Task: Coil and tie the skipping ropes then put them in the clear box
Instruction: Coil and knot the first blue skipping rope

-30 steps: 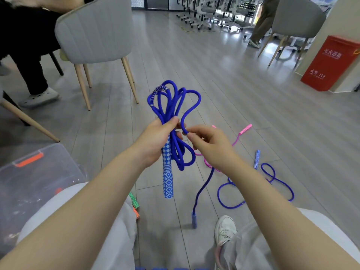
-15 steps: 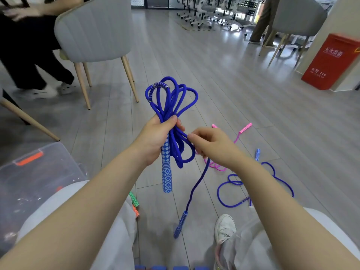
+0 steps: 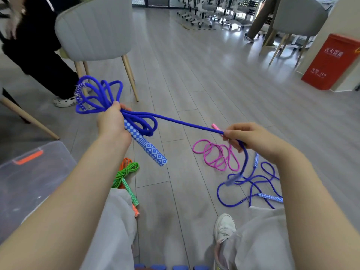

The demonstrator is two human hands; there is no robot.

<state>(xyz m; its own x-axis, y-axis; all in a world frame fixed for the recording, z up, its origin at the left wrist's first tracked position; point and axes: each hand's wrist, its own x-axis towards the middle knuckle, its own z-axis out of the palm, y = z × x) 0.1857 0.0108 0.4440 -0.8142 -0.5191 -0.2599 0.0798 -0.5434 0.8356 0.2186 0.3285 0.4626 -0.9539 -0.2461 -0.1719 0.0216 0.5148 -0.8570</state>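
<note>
My left hand (image 3: 112,123) grips the middle of a coiled blue skipping rope (image 3: 97,95), loops fanning up-left and its patterned handle (image 3: 146,146) pointing down-right. A taut strand runs from the coil to my right hand (image 3: 251,140), which pinches the rope's free end; its other handle (image 3: 233,179) dangles blurred below. The clear box (image 3: 29,178) with an orange latch sits at lower left. On the floor lie a loose pink rope (image 3: 216,155), a second loose blue rope (image 3: 259,184), and a tied green rope (image 3: 126,176) over an orange one (image 3: 124,163).
A grey chair (image 3: 97,28) with wooden legs stands ahead-left, a seated person in black behind it. Another grey chair (image 3: 298,20) and a red box (image 3: 331,61) are at the right. My white shoe (image 3: 224,227) rests on the wooden floor.
My right hand has pulled the free end out to the right, drawing the strand taut. My left hand has tilted the coil left, swinging the handle down-right.
</note>
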